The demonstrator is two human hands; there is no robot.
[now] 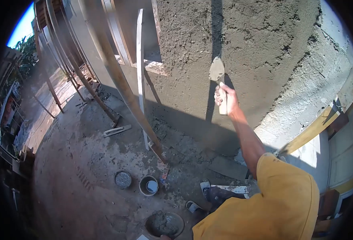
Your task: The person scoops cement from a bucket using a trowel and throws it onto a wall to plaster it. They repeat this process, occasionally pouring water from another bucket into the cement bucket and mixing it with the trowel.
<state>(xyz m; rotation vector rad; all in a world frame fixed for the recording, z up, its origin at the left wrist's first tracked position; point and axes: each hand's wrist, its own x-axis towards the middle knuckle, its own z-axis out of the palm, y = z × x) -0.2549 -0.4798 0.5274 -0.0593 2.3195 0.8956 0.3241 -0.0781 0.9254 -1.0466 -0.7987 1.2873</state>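
Observation:
My right hand [229, 98] is wrapped around the pale handle of a pointed trowel [216, 69]. Its blade, smeared with mortar, points up and lies against or just in front of the rough, wet-looking plaster wall [188, 90]. At the bottom edge is a bowl [181, 227] holding a heap of grey mortar [160, 223]. Only a sliver of my left hand [165, 237] shows, at the bowl's near rim; it seems to grip it, though most of the fingers are out of frame.
Slanting bamboo poles [122, 82] and an upright white strip [140, 60] stand before a window opening. On the stained ground sit a bucket of grey mix [123, 179], another bucket [143, 191] and a long float [117, 131]. A yellowish plank [312, 130] leans at right.

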